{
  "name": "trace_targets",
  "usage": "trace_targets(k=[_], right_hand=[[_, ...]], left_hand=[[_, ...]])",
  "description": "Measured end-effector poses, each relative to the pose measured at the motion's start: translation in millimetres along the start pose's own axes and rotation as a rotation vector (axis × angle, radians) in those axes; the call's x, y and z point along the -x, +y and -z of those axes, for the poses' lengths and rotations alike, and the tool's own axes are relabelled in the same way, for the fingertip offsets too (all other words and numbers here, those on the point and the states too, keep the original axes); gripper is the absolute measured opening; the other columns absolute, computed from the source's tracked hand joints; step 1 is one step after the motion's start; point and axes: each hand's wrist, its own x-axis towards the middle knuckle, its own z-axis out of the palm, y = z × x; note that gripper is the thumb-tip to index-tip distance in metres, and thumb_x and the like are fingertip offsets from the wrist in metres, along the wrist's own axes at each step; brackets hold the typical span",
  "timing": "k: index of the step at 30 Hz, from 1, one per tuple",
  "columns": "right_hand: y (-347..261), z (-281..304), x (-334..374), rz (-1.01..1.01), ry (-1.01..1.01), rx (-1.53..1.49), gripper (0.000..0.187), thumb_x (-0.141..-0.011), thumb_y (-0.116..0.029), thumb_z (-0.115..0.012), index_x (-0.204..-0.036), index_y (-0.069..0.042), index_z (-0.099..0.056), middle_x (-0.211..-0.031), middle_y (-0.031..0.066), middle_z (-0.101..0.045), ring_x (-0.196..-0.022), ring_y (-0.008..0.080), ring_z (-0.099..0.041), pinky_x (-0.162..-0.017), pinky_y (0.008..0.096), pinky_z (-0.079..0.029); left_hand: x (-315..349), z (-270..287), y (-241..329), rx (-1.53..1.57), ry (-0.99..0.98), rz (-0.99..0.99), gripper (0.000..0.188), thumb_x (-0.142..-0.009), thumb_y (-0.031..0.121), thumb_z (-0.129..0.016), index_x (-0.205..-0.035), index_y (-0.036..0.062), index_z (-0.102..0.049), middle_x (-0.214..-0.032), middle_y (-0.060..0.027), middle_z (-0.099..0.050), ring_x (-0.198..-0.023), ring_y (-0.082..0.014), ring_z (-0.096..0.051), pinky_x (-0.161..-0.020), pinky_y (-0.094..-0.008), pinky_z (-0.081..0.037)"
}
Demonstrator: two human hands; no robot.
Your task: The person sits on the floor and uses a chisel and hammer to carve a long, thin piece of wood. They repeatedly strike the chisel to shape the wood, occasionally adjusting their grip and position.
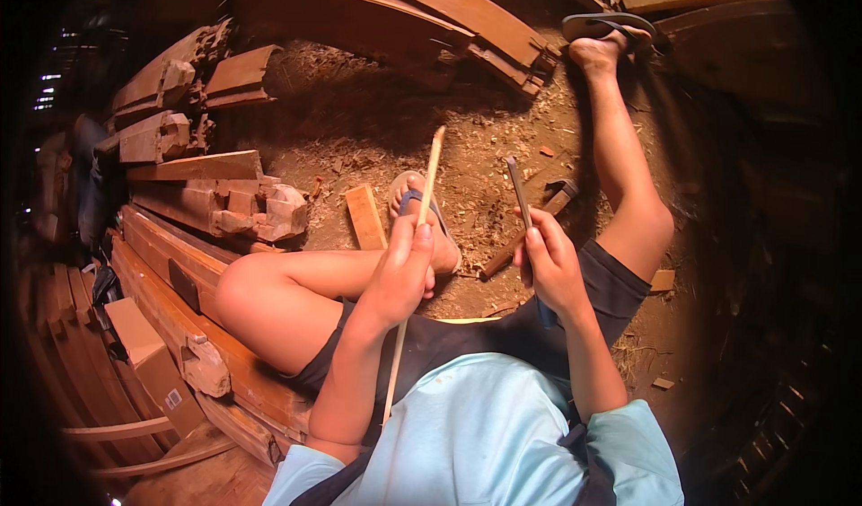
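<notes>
My left hand (401,268) is closed around a thin, pale wooden stick (432,169), which slants upward from my lap past my fingers. In my right hand (551,264) is a chisel (516,183); its narrow metal blade points up and away, and a dark blue handle shows below the fist. The stick and the chisel are apart. On the ground just beyond my right hand lies a tool with a wooden handle (499,260) and a dark metal head (563,188), which looks like a hammer. A small wooden block (365,218) lies beside my left foot.
Stacked reddish timbers with carved ends (256,208) fill the left side. Long boards (449,12) lie across the far side. Wood shavings (341,84) cover the dirt floor. A cardboard box (157,367) stands at the lower left. My sandalled right foot (597,52) is stretched far out.
</notes>
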Motion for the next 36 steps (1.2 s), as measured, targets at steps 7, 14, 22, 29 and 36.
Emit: trace_targets(k=[7, 14, 22, 29, 36], right_hand=[[-39.7, -53.5, 26.9, 0.442, -0.215, 0.168, 0.076, -0.073, 0.018, -0.042, -0.144, -0.010, -0.038, -0.070, 0.0106, -0.056, -0.059, 0.0198, -0.057, -0.061, 0.0309, -0.048], [-25.5, -93.2, 31.3, 0.538, -0.227, 0.176, 0.084, -0.066, 0.019, -0.047, -0.145, -0.006, -0.036, -0.070, 0.0089, -0.049, -0.058, 0.0206, -0.052, -0.057, 0.0294, -0.045], [-37.6, -104.5, 28.1, 0.567, -0.153, 0.305, 0.085, -0.067, 0.019, -0.048, -0.147, -0.004, -0.034, -0.077, 0.0127, -0.055, -0.061, 0.0223, -0.055, -0.058, 0.0292, -0.047], [-33.2, -102.5, 36.8, 0.467, -0.109, 0.406, 0.082, -0.070, 0.017, -0.051, -0.147, -0.005, -0.035, -0.074, 0.0116, -0.057, -0.060, 0.0243, -0.059, -0.058, 0.0301, -0.049], [-36.6, -98.3, 35.5, 0.481, -0.227, 0.206, 0.075, -0.075, 0.014, -0.055, -0.144, -0.007, -0.039, -0.081, 0.0111, -0.065, -0.061, 0.0198, -0.064, -0.057, 0.0296, -0.051]], left_hand=[[25.8, 7.8, 19.5, 0.365, -0.049, -0.189, 0.060, -0.101, 0.056, -0.022, -0.126, 0.0045, -0.042, -0.080, 0.0014, -0.043, -0.051, -0.0027, -0.037, -0.046, -0.0155, -0.031], [33.8, 20.4, 22.2, 0.382, 0.016, -0.234, 0.054, -0.103, 0.051, -0.027, -0.115, 0.0026, -0.049, -0.078, 0.0045, -0.045, -0.057, -0.0015, -0.037, -0.050, -0.0150, -0.032], [21.7, 24.5, 8.1, 0.418, -0.027, -0.214, 0.050, -0.103, 0.050, -0.028, -0.107, 0.0061, -0.051, -0.071, 0.0051, -0.044, -0.057, -0.0016, -0.037, -0.051, -0.0169, -0.032], [22.6, 23.2, 13.6, 0.520, 0.004, -0.119, 0.047, -0.104, 0.047, -0.029, -0.102, 0.0057, -0.052, -0.069, 0.0036, -0.045, -0.053, -0.0030, -0.038, -0.048, -0.0179, -0.033], [22.2, 30.4, 13.1, 0.534, -0.075, -0.132, 0.050, -0.103, 0.048, -0.030, -0.087, 0.0054, -0.052, -0.057, 0.0017, -0.042, -0.043, -0.0056, -0.036, -0.038, -0.0207, -0.032]])
